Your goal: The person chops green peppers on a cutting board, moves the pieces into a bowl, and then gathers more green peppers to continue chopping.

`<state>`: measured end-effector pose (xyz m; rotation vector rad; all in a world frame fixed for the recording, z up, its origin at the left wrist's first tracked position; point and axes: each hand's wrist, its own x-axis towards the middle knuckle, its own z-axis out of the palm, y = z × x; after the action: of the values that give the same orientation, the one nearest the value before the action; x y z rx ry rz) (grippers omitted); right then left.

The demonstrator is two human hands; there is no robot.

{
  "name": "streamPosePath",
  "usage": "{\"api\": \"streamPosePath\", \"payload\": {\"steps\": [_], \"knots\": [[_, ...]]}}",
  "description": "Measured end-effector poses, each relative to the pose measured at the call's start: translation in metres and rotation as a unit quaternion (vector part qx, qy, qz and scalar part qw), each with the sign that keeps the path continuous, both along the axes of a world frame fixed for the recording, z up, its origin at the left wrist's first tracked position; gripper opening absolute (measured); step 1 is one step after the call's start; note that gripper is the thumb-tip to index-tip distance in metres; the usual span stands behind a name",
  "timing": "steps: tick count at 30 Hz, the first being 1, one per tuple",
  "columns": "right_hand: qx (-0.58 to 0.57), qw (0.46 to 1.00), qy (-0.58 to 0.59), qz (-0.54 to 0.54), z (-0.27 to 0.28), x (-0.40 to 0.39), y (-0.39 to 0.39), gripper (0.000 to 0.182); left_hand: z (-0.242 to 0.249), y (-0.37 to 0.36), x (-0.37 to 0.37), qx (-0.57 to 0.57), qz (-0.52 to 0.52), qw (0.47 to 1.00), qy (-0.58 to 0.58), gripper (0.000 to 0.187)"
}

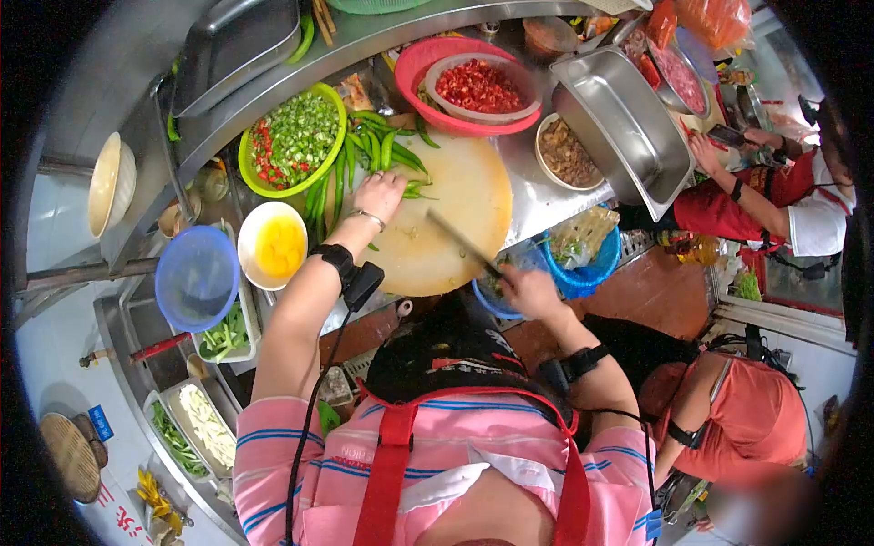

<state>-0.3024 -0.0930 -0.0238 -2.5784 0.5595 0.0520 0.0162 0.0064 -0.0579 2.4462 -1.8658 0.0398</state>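
Note:
My right hand (533, 289) grips a kitchen knife (462, 242) by its handle. The blade is held over the right part of a round cutting board (455, 182). My left hand (378, 196) is at the board's left side, its fingers curled onto green chili peppers (387, 150); the fingertips are partly hidden. More whole peppers lie piled left of and behind this hand. Beside them stands a lime-green bowl (343, 123) of chopped green and red peppers. Small green bits lie on the board near the knife.
Behind the board is a red basin (410, 68) with chopped red chilies in a bowl. A steel pan (628, 127) and a bowl of brown food (569, 150) stand right. A bowl of egg yolks (276, 246) and a blue bowl (196, 278) sit left. Two people are at right.

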Motion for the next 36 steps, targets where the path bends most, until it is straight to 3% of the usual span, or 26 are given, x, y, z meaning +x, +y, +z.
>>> {"api": "streamPosePath", "payload": {"steps": [4, 8, 10, 11, 13, 15, 18, 19, 21, 25, 27, 31, 34, 35, 36], "knots": [[-0.02, 0.993, -0.008, -0.12, -0.001, 0.0, -0.014, 0.018, 0.01, 0.019, -0.033, -0.117, 0.104, 0.983, 0.092, 0.02], [-0.036, 0.993, 0.014, -0.109, -0.012, 0.01, -0.014, 0.018, -0.004, 0.047, -0.065, -0.038, 0.146, 0.984, 0.097, 0.024], [-0.036, 0.994, 0.02, -0.104, -0.007, 0.016, -0.012, 0.018, -0.006, 0.055, -0.064, -0.205, 0.083, 0.97, 0.1, 0.027], [-0.036, 0.993, 0.033, -0.108, -0.006, 0.017, -0.01, 0.018, -0.007, 0.061, -0.061, -0.205, 0.088, 0.97, 0.097, 0.027], [-0.03, 0.993, 0.039, -0.105, -0.008, 0.018, -0.011, 0.018, 0.0, 0.073, -0.053, -0.222, 0.291, 0.929, 0.053, 0.03], [-0.038, 0.991, 0.06, -0.114, -0.01, 0.017, -0.01, 0.017, 0.001, 0.082, -0.049, -0.179, 0.338, 0.92, 0.085, 0.025], [-0.041, 0.992, 0.061, -0.106, -0.013, 0.017, -0.011, 0.017, 0.0, 0.086, -0.049, -0.022, 0.307, 0.943, 0.124, 0.023], [-0.042, 0.992, 0.061, -0.105, -0.013, 0.018, -0.011, 0.017, -0.003, 0.089, -0.047, -0.023, 0.307, 0.943, 0.124, 0.023], [-0.042, 0.992, 0.046, -0.108, -0.012, 0.018, -0.01, 0.017, -0.012, 0.098, -0.041, -0.065, 0.238, 0.964, 0.096, 0.024], [-0.059, 0.992, 0.029, -0.107, -0.012, 0.017, -0.008, 0.017, -0.014, 0.105, -0.029, -0.081, 0.198, 0.969, 0.121, 0.024], [-0.06, 0.992, 0.037, -0.106, -0.014, 0.017, -0.009, 0.018, -0.007, 0.105, -0.033, -0.173, 0.185, 0.957, 0.14, 0.021], [-0.052, 0.993, 0.022, -0.108, -0.016, 0.015, -0.008, 0.02, 0.002, 0.106, -0.061, -0.254, 0.267, 0.902, 0.225, 0.018], [-0.059, 0.992, 0.036, -0.106, -0.017, 0.016, -0.006, 0.02, -0.005, 0.1, -0.088, -0.356, 0.134, 0.918, 0.113, 0.015], [-0.067, 0.991, 0.035, -0.107, -0.017, 0.016, -0.006, 0.02, -0.009, 0.096, -0.094, -0.356, 0.136, 0.918, 0.113, 0.015], [-0.076, 0.991, 0.035, -0.107, -0.017, 0.016, -0.005, 0.02, -0.013, 0.093, -0.1, -0.305, 0.06, 0.943, 0.119, 0.015]]}}
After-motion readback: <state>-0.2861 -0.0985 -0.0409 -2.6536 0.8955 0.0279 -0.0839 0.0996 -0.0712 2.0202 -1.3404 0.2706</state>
